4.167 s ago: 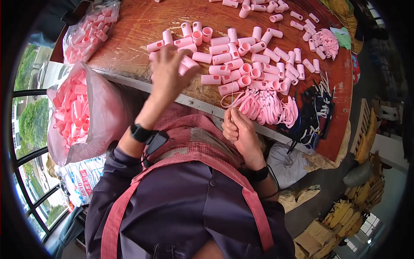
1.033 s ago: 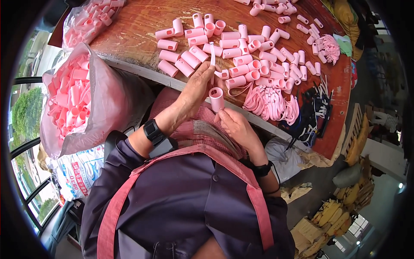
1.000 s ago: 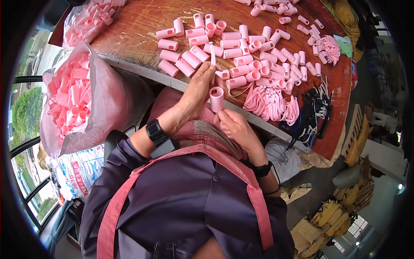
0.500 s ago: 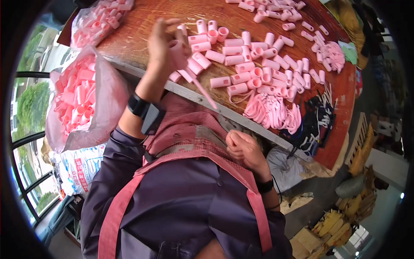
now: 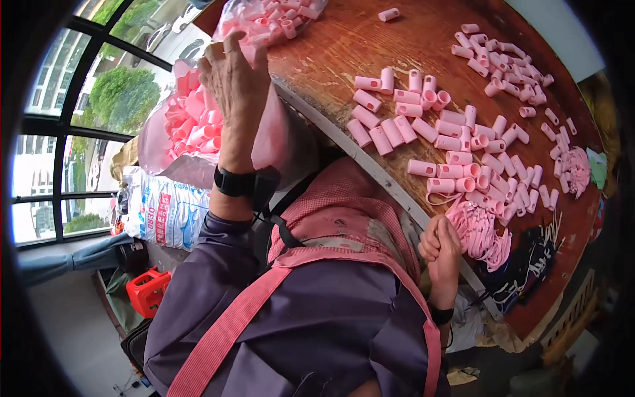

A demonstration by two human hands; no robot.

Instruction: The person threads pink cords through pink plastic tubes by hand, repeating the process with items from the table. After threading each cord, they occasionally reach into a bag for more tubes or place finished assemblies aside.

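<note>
My left hand [image 5: 235, 86] reaches over a clear plastic bag [image 5: 278, 142] filled with pink plastic pieces [image 5: 188, 122]. Its fingers are apart, and I see nothing held in them. Closer to my body, my right hand [image 5: 440, 246] is closed with curled fingers at the table's front edge, beside a bundle of pink cords [image 5: 486, 231]. Whatever it may hold is hidden. Many short pink tubes [image 5: 448, 143], some with a round side hole, lie loosely grouped on the reddish-brown wooden table [image 5: 321, 56].
A second bag of pink tubes [image 5: 268, 23] sits at the table's far left corner. More tubes [image 5: 506, 69] and another cord bundle [image 5: 575, 169] lie at the right. Dark cords [image 5: 529, 264] rest near the right front. A white printed sack [image 5: 175, 205] and red stool [image 5: 147, 291] stand left.
My left hand has moved left from above the table to the bag, and the pink tube with its strap is no longer seen in it. My right hand stays curled. The view has turned left.
</note>
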